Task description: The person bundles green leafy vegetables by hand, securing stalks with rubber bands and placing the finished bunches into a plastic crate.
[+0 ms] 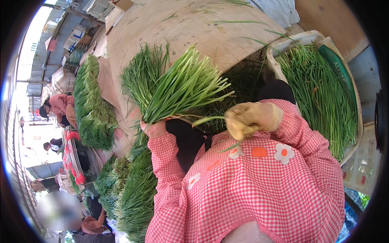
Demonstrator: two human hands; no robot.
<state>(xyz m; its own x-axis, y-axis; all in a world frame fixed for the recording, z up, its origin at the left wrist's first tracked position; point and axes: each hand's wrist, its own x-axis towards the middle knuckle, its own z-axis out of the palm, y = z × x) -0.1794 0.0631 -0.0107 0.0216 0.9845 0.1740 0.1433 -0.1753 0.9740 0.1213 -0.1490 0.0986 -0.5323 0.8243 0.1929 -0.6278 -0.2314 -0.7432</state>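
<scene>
My left hand (pixel 154 128) is closed around the lower part of a thick bunch of chives (pixel 186 83), whose pale ends fan out to the upper right. Behind the bunch, a darker heap of chives (pixel 139 75) lies on the board. My right hand (pixel 248 119), in a yellowish stained glove, is in front of my chest and slightly blurred. Its fingers are closed on a loose chive stalk (pixel 208 119), one end pointing toward the bunch. A red-checked smock with flower patches covers my arms and lap.
A pale tub (pixel 276 65) packed with long chives stands at my right. The wooden board (pixel 194 28) stretches ahead, with stray stalks on it. Dark trimmings (pixel 243 79) lie below its edge. More heaped chives (pixel 93 105) line the left, where other people (pixel 63 107) sit.
</scene>
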